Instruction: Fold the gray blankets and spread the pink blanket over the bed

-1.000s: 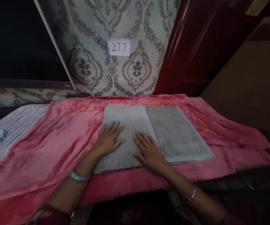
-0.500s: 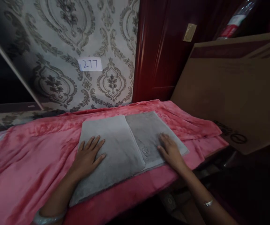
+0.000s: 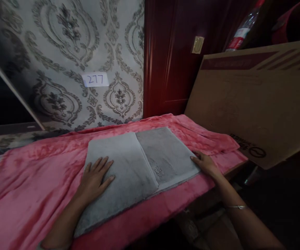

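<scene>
"What colour is the cloth?"

"It is grey, paler on its left part, and the right part bears a small raised pattern. The blanket under it is pink, with redder patches."

"And the wallpaper?"

"Pale grey — with darker leaves and curls. The card there is white, its digits blue."

"What about the right side?"

"The wooden panel is dark red; the carton is brown — with a dark reddish band and diagonal stripes."

The left hand lies palm down, fingers spread; the right hand has thumb and fingers close together.
</scene>
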Demonstrator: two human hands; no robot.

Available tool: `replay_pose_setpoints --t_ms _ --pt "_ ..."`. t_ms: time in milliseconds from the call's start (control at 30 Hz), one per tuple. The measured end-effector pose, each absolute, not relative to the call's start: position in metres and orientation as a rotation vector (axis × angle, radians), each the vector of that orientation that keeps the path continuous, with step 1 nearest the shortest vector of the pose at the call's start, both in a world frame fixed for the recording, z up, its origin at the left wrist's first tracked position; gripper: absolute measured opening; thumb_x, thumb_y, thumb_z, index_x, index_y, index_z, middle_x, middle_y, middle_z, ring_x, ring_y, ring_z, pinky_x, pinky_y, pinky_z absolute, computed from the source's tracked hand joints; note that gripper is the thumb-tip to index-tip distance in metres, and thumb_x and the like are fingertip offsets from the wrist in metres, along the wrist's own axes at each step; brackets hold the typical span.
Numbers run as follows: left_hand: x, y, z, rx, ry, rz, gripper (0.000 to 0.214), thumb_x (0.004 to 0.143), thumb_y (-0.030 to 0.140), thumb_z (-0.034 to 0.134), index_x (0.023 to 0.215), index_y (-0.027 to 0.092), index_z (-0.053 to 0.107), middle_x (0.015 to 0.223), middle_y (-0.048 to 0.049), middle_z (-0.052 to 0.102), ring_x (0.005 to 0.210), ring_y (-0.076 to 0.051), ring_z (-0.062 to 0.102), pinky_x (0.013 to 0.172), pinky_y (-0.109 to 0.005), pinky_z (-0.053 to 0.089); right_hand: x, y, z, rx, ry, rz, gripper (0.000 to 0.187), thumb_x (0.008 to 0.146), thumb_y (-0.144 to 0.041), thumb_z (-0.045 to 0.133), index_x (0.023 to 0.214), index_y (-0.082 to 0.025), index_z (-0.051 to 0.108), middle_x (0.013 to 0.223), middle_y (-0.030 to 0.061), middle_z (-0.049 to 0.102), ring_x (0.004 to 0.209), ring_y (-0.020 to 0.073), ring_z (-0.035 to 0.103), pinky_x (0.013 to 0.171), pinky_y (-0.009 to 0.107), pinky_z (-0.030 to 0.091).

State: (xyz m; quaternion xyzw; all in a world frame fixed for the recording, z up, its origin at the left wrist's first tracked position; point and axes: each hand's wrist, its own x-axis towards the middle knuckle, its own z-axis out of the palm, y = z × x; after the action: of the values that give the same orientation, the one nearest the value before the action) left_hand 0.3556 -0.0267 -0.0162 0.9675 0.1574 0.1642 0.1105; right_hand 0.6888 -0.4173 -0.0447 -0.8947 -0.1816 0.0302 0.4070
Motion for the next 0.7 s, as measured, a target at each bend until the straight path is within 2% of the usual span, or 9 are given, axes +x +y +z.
replay_pose_setpoints --t_ms 167,233,300,433,500,600,700 --pt "0.353 -0.037 -0.001 2.281 0.422 0.695 0.047 0.083 0.054 0.063 0.119 0.027 0.074 0.139 -0.0096 0.064 0.133 -0.034 0.055 0.117 -0.053 0.037 0.679 -0.411 -0.028 -1.825 -0.461 0.465 0.037 0.075 -0.042 0.062 0.1 -0.018 0.075 0.099 0.0119 0.077 0.087 0.0272 0.072 0.078 0.04 0.058" --pt "0.353 -0.042 0.005 1.989 0.456 0.712 0.047 0.081 0.056 0.068 0.117 0.026 0.075 0.133 -0.0099 0.068 0.129 -0.034 0.058 0.115 -0.051 0.041 0.673 -0.399 -0.01 -1.754 -0.416 0.494 0.033 0.072 -0.044 0.062 0.088 -0.018 0.074 0.087 0.0139 0.076 0.075 0.026 0.07 0.068 0.037 0.057" --pt "0.352 -0.045 0.009 1.69 0.453 0.692 0.051 0.077 0.057 0.073 0.115 0.023 0.074 0.128 -0.0124 0.071 0.125 -0.036 0.061 0.11 -0.052 0.045 0.663 -0.377 0.013 -1.695 -0.419 0.469 0.033 0.068 -0.046 0.065 0.083 -0.017 0.072 0.08 0.0133 0.074 0.067 0.0235 0.066 0.061 0.034 0.053" --pt "0.354 -0.039 0.006 1.207 0.388 0.603 0.058 0.072 0.053 0.079 0.118 0.019 0.07 0.125 -0.016 0.071 0.116 -0.037 0.066 0.103 -0.055 0.049 0.62 -0.307 0.06 -1.568 -0.693 0.529 0.045 0.068 -0.044 0.069 0.102 -0.015 0.073 0.085 0.007 0.074 0.072 0.0217 0.066 0.067 0.031 0.052" --pt "0.353 -0.031 0.001 1.059 0.373 0.558 0.056 0.073 0.051 0.078 0.117 0.018 0.069 0.124 -0.0167 0.071 0.115 -0.035 0.068 0.105 -0.054 0.048 0.585 -0.267 0.071 -1.578 -0.946 0.522 0.043 0.072 -0.039 0.064 0.106 -0.015 0.073 0.091 0.0033 0.074 0.081 0.0218 0.066 0.074 0.031 0.051" --pt "0.352 -0.022 -0.004 0.897 0.346 0.526 0.047 0.076 0.049 0.075 0.11 0.018 0.067 0.123 -0.0165 0.071 0.117 -0.033 0.067 0.109 -0.051 0.045 0.528 -0.22 0.062 -1.675 -1.349 0.432 0.036 0.076 -0.025 0.057 0.107 -0.017 0.073 0.101 0.0003 0.075 0.09 0.0211 0.065 0.082 0.03 0.05" --pt "0.351 -0.019 -0.006 0.84 0.356 0.523 0.043 0.078 0.047 0.072 0.111 0.021 0.064 0.124 -0.0141 0.071 0.116 -0.03 0.068 0.108 -0.049 0.046 0.481 -0.2 0.035 -1.872 -1.636 0.335 0.036 0.077 -0.016 0.058 0.11 -0.018 0.073 0.105 0.0055 0.075 0.094 0.0228 0.066 0.084 0.03 0.049"
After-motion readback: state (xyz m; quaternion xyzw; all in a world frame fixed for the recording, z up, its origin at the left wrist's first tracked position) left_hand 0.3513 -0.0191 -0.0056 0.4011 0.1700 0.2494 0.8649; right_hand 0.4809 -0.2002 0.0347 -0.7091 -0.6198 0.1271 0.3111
